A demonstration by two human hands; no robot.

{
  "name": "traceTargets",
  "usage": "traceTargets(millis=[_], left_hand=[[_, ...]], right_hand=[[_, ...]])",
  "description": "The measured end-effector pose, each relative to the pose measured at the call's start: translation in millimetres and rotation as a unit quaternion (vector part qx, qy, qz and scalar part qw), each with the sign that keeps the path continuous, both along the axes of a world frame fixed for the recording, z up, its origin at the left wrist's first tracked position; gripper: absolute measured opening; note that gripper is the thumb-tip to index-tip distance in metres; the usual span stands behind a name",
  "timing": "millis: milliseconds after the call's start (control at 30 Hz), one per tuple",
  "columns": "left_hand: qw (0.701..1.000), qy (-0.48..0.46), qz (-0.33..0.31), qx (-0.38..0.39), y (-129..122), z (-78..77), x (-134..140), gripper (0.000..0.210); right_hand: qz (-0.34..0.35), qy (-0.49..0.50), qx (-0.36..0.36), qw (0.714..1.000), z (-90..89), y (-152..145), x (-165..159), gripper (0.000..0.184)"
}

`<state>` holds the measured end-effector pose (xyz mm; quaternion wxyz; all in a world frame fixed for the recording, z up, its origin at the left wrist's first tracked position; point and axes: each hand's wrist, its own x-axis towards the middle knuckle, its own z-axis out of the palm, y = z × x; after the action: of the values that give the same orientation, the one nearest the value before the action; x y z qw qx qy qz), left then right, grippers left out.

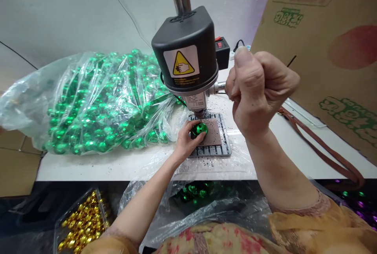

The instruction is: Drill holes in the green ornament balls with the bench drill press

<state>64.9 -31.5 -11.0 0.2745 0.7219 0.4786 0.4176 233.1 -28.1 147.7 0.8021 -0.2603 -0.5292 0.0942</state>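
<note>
A small bench drill press [185, 49] with a black motor housing stands on the white table. Under its chuck, my left hand [187, 140] grips a shiny green faceted ball [199, 129] between thumb and fingers. The ball rests on a pinkish-brown pad [214, 134] that lies on the slotted metal base [225, 144]. My right hand [256, 85] is closed round the press's feed handle [220, 86], at the right of the housing. The fingers hide most of that handle. Dark shavings are scattered about the base.
A large clear bag [100, 104] of green balls fills the table's left side. At right are a cardboard box [318, 18] and a brown strap [324, 148]. Below the table edge sit a bin of gold balls [81, 222] and plastic with green balls [200, 193].
</note>
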Motion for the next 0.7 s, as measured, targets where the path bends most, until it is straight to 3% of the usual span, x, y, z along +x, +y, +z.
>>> traceTargets(millis=[233,500,700], left_hand=[[0.998,-0.024,0.038,-0.040,-0.6,-3.5,4.4,0.041],[0.997,-0.054,0.041,-0.020,2.5,-15.1,16.5,0.042],[0.994,-0.075,0.050,-0.057,-1.8,-14.2,16.2,0.046]], right_hand=[[-0.009,-0.008,-0.003,1.000,-3.2,2.0,0.3,0.051],[-0.028,-0.006,-0.037,0.999,-1.4,-1.0,1.3,0.054],[-0.024,-0.017,0.000,1.000,-6.7,-2.4,0.4,0.052]])
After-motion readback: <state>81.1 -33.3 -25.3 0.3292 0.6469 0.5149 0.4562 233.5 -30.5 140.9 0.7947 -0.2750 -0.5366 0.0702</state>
